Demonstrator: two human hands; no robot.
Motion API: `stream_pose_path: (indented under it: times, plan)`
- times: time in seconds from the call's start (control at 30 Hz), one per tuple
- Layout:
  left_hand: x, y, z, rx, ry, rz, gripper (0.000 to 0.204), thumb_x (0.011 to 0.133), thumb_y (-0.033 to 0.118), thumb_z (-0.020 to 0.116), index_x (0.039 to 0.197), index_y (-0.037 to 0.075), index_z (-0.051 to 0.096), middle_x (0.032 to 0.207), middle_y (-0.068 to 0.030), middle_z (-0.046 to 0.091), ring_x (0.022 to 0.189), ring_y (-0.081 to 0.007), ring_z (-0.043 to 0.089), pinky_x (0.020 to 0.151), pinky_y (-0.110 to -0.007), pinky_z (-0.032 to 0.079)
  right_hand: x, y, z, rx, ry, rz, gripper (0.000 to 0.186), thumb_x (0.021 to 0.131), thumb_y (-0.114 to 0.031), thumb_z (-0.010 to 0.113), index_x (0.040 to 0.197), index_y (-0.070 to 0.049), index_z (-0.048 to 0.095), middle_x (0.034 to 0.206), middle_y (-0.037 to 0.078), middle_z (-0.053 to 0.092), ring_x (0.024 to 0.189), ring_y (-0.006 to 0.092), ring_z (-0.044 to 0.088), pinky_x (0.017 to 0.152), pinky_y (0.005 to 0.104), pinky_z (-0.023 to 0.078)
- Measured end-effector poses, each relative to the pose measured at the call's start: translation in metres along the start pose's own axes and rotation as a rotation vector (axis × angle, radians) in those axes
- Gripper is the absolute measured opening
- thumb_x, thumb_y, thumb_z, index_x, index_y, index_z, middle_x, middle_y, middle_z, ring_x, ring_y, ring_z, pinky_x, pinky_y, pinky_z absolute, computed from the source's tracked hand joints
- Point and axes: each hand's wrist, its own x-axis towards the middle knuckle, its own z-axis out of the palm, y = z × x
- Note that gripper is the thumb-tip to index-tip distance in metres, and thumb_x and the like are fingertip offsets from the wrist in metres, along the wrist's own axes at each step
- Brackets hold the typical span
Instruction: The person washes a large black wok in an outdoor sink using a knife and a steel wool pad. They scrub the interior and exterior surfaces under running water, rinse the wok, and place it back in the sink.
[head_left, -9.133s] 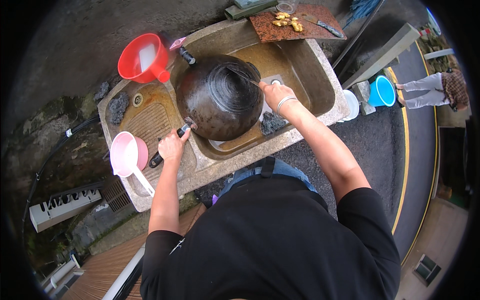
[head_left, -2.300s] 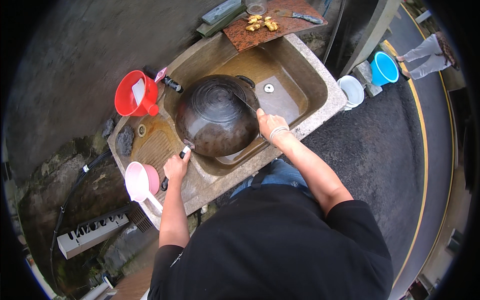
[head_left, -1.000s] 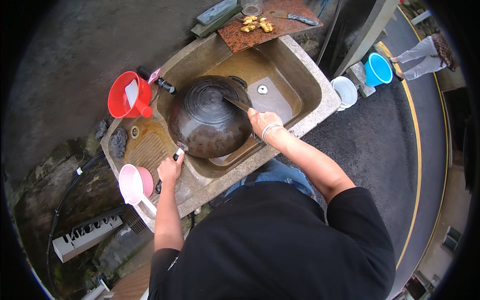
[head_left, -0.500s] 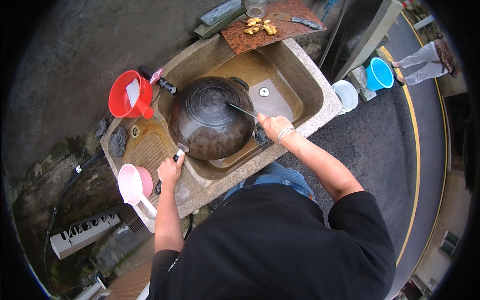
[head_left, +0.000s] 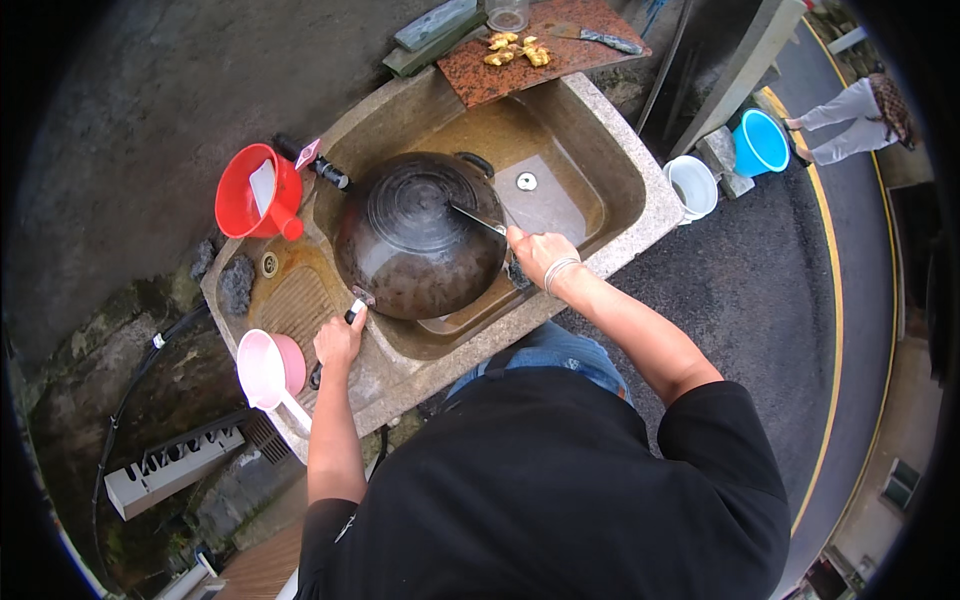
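A dark wok [head_left: 420,255] lies bottom up in the stone sink [head_left: 655,205], its ringed base facing me. My left hand [head_left: 338,343] is closed around the wok's long handle, at the near left of the pan. In my right hand [head_left: 543,258], above the wok's right side, is a thin metal tool with a narrow blade [head_left: 478,216]. Its tip touches the wok's base near the middle; its grip is hidden in my fingers. A black loop handle [head_left: 477,163] sticks out at the wok's far side.
A red dipper [head_left: 258,190] stands by the tap [head_left: 325,170], a pink dipper [head_left: 270,370] on the left ledge. A red stone slab [head_left: 470,75] at the back bears ginger pieces [head_left: 518,50] and a knife [head_left: 600,40]. Buckets [head_left: 692,188] and a person [head_left: 860,120] are at right.
My right hand has shifted slightly left with the tool, and the blade now shows a different tilt. The left hand keeps its hold on the wok handle.
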Motion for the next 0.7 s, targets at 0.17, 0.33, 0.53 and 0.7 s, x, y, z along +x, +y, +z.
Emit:
stream_pose_path:
  times: [0.17,0.33,0.53,0.7]
  plan:
    - [0.000,0.000,0.000,0.013,0.007,0.001,0.075,0.083,0.069,0.041,0.095,-0.001,0.067,0.094,-0.0266,0.065,0.095,-0.0392,0.062,0.085,-0.046,0.047,0.003,0.000,0.000,-0.006,-0.007,-0.011,0.013,0.088,-0.009,0.045,0.099,-0.004,0.047,0.080,0.020,0.067,0.076,0.0345,0.068,0.066,0.0432,0.054]
    - [0.000,0.002,-0.005,0.015,-0.017,0.005,0.075,0.083,0.069,0.041,0.094,-0.001,0.067,0.094,-0.0269,0.065,0.094,-0.0395,0.062,0.085,-0.046,0.047,0.007,0.001,0.003,-0.005,0.021,-0.010,0.012,0.088,-0.008,0.043,0.098,-0.003,0.048,0.079,0.020,0.067,0.075,0.0346,0.068,0.066,0.0436,0.054]
    - [-0.003,-0.001,-0.003,0.004,-0.001,0.004,0.075,0.083,0.069,0.041,0.095,0.000,0.067,0.094,-0.0268,0.065,0.094,-0.0394,0.063,0.085,-0.046,0.047,0.007,0.003,-0.006,-0.044,-0.037,-0.047,0.013,0.088,-0.010,0.043,0.098,-0.003,0.049,0.082,0.021,0.067,0.078,0.0345,0.068,0.068,0.0432,0.054]
    - [0.000,0.006,-0.009,0.032,-0.013,0.000,0.074,0.083,0.068,0.041,0.096,0.000,0.067,0.094,-0.0267,0.065,0.093,-0.0392,0.063,0.084,-0.046,0.047,0.034,0.010,-0.013,-0.010,-0.018,-0.030,0.015,0.089,-0.009,0.042,0.100,-0.004,0.050,0.087,0.022,0.067,0.082,0.0347,0.067,0.070,0.0431,0.054]
